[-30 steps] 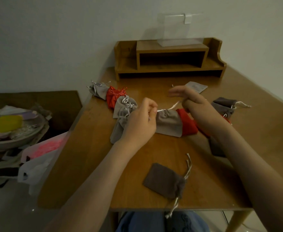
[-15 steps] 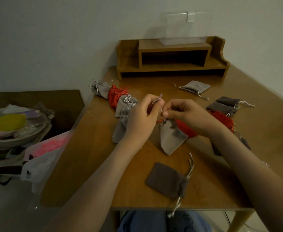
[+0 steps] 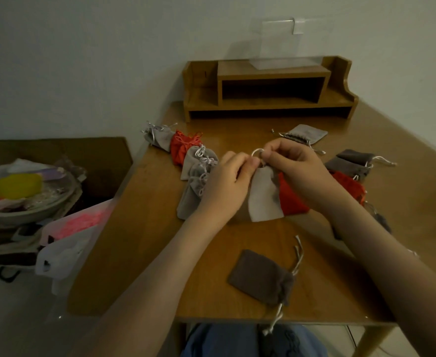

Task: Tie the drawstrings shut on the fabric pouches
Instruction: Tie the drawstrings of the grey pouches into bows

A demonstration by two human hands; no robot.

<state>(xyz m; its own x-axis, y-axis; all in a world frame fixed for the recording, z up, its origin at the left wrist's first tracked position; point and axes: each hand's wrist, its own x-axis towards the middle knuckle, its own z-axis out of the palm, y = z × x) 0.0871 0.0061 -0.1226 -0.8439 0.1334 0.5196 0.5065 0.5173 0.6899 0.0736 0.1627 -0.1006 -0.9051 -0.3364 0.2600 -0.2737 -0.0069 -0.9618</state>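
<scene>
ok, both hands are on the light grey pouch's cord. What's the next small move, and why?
Probably draw the two hands apart to cinch the knot. The left hand and right hand pinch the drawstring close together just above the light grey pouch. The cord between them stands up in a small open loop, so the tie looks formed but not yet pulled tight.

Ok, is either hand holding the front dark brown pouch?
No, the front dark brown pouch lies untouched on the table; the left hand and right hand pinch the drawstring of the light grey pouch.
</scene>
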